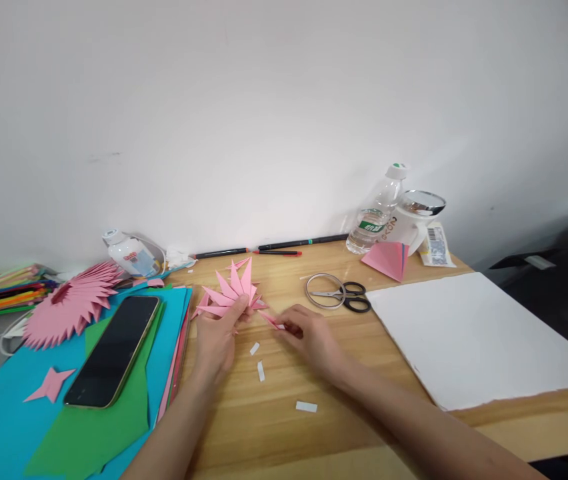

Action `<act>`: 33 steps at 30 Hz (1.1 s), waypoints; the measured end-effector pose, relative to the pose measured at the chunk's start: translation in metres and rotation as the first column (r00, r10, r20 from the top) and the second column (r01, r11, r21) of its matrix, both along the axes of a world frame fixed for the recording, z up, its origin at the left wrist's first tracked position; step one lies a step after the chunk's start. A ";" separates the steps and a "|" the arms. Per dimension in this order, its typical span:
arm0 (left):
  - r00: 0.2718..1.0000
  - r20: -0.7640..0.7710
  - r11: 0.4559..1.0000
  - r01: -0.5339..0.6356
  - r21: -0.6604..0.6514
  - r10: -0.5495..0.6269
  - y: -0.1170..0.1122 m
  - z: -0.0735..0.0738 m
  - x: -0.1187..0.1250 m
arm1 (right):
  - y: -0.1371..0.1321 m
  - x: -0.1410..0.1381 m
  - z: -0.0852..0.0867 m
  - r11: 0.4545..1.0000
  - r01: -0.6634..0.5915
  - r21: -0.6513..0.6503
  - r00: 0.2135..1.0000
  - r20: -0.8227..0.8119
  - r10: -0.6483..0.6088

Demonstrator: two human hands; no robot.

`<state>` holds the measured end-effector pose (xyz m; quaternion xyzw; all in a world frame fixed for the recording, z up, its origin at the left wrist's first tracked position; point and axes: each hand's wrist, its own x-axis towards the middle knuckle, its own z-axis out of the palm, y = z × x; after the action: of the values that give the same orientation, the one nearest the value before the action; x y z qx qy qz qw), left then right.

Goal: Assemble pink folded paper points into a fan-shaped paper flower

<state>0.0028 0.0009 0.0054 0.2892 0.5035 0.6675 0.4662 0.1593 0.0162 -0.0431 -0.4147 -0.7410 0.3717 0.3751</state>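
Pink paper, head view only. Left hand (219, 337) grips the base of the pink fan of spikes (234, 290), points splayed up toward the wall. Right hand (311, 337) pinches a single pink spike (270, 320) (thumb and forefinger; other fingers curled). The spike's long axis runs up-left, its tip just beside the fan's base. Both are low over the wooden table (274, 427), with scissors (339, 295) near behind.

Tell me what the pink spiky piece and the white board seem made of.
The pink spiky piece looks like matte paper, given its crisp folded points. The white board may be foam board or thick card, matte, with a rough edge.
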 end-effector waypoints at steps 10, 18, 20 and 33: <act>0.986 0.083 0.983 0.154 -0.103 -0.145 -0.008 -0.009 0.020 | 0.009 -0.001 0.013 0.766 -0.291 -0.573 0.541 -0.759 -0.362; 0.974 0.125 0.968 0.208 -0.138 -0.191 -0.010 -0.010 0.022 | 0.006 -0.003 0.016 0.727 -0.377 -0.573 0.514 -0.783 -0.350; 0.972 0.133 0.968 0.210 -0.136 -0.192 -0.010 -0.010 0.023 | 0.005 -0.003 0.018 0.731 -0.396 -0.556 0.517 -0.793 -0.324; 0.983 0.119 0.978 0.158 -0.136 -0.143 -0.011 -0.013 0.025 | 0.003 -0.003 0.015 0.734 -0.408 -0.543 0.571 -0.779 -0.260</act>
<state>0.0275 -0.0104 -0.0074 0.2553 0.5012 0.6066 0.5618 0.1568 0.0187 -0.0276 -0.2660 -0.3111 0.7772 0.4779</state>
